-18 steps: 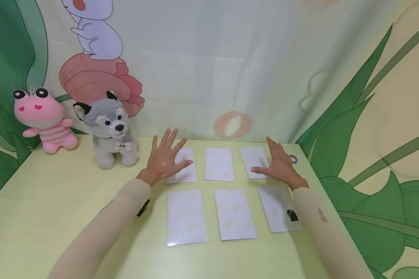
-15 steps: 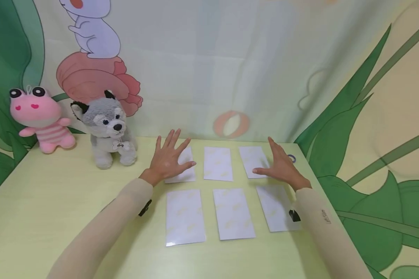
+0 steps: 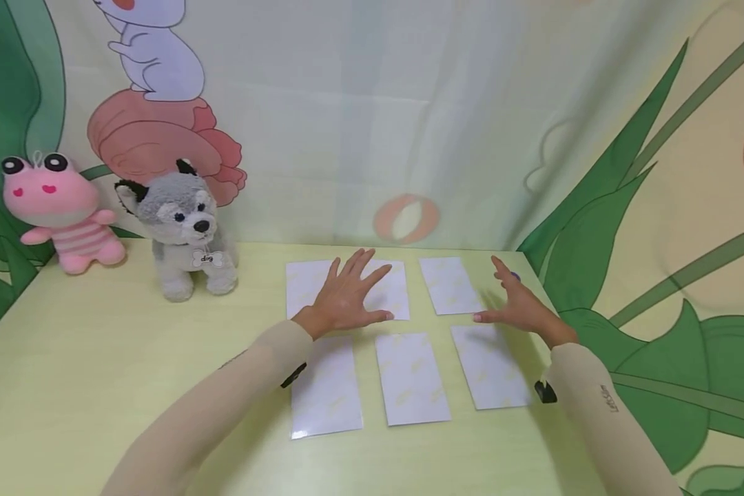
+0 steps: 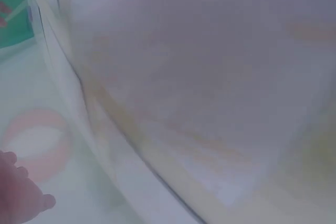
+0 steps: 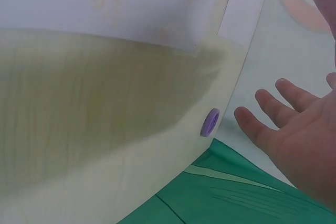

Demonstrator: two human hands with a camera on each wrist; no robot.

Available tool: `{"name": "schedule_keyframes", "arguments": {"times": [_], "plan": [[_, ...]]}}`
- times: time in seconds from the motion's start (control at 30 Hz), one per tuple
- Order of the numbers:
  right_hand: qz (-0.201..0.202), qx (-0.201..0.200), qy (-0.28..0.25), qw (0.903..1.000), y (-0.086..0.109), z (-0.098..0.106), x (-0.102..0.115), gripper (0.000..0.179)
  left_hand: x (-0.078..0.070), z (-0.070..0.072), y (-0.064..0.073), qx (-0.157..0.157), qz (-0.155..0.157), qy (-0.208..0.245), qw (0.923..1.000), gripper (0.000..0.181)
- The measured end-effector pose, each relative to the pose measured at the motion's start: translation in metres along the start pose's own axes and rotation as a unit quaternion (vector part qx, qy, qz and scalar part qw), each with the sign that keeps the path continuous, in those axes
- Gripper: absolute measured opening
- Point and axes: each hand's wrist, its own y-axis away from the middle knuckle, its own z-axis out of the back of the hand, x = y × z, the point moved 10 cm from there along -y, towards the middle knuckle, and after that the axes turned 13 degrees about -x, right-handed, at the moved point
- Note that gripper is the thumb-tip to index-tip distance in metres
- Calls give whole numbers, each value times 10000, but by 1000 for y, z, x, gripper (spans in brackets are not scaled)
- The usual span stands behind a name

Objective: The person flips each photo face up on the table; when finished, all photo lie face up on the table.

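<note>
Several white cards with faint yellow marks lie in two rows on the pale yellow table (image 3: 254,427). My left hand (image 3: 346,297) is spread above the back row, partly covering the back-left card (image 3: 300,286) and the back-middle card (image 3: 397,282). To the right of the back-right card (image 3: 449,284), my right hand (image 3: 523,306) is held with thumb and fingers apart, holding nothing. In the right wrist view its fingers are loosely extended near a small purple ring (image 5: 210,123). Only part of the left hand (image 4: 21,192) shows in the left wrist view.
A grey plush husky (image 3: 189,231) with a bone-shaped "dog" tag sits at the back left of the table. Beside it is a pink plush frog (image 3: 65,213). A printed curtain (image 3: 347,138) hangs behind the table, and green leaf patterns (image 3: 651,372) border its right edge.
My left hand has moved right, from the back-left card towards the back-middle one. My right hand has shifted right, off the back-right card. The view has turned slightly right; the cards stay in place.
</note>
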Motion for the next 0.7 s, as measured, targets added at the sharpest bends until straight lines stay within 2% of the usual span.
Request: {"name": "schedule_keyframes", "arguments": {"times": [0.17,0.4,0.7], "plan": [[-81,73,73,9999,-1,-2,-9,124,-15,-11,-11,259,-165,5,9995,89],[-40,213,21,9998,-5,-5,-17,119,-29,-32,-24,871,-231,-274,9956,87],[-147,276,252,9992,-24,-8,-25,113,-36,-65,-45,1366,-51,-678,9883,79]]}}
